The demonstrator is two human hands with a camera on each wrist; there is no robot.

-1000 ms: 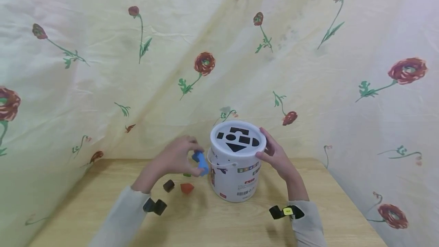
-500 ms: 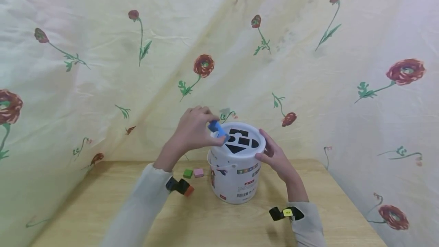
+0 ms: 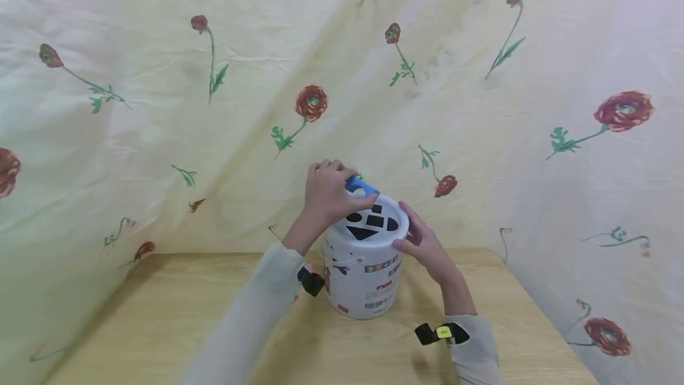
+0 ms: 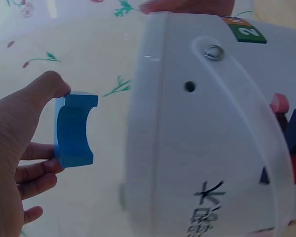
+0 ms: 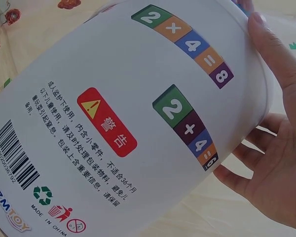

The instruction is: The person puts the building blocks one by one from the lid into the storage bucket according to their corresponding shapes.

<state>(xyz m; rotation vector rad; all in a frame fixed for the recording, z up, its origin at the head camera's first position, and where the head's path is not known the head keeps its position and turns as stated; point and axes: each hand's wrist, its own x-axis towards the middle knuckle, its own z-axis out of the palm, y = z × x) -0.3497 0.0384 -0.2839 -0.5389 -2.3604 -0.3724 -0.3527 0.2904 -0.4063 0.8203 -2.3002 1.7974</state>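
Observation:
Between the thumb and fingers of my left hand (image 3: 331, 192) is a blue arch-shaped block (image 3: 366, 189), pinched above the far left part of the bucket lid (image 3: 374, 241). In the left wrist view the block's (image 4: 61, 131) curved notch faces the lid, with space between them. The white bucket (image 3: 363, 284) stands upright; its lid has several dark shaped holes, and the left hand and block hide some of them. My right hand (image 3: 427, 248) grips the right side of the bucket at the lid rim, thumb in front and fingers spread behind.
A wooden table (image 3: 187, 314) bears the bucket, with flowered cloth (image 3: 240, 135) behind and at both sides. Left of the bucket, a pink block (image 3: 309, 268) and an orange block (image 3: 296, 297) peek past the left wrist. A thin white handle (image 3: 342, 262) hangs on the bucket.
My left hand has carried the blue arch block up and right, from beside the bucket to above its lid. The right hand keeps its grip on the rim.

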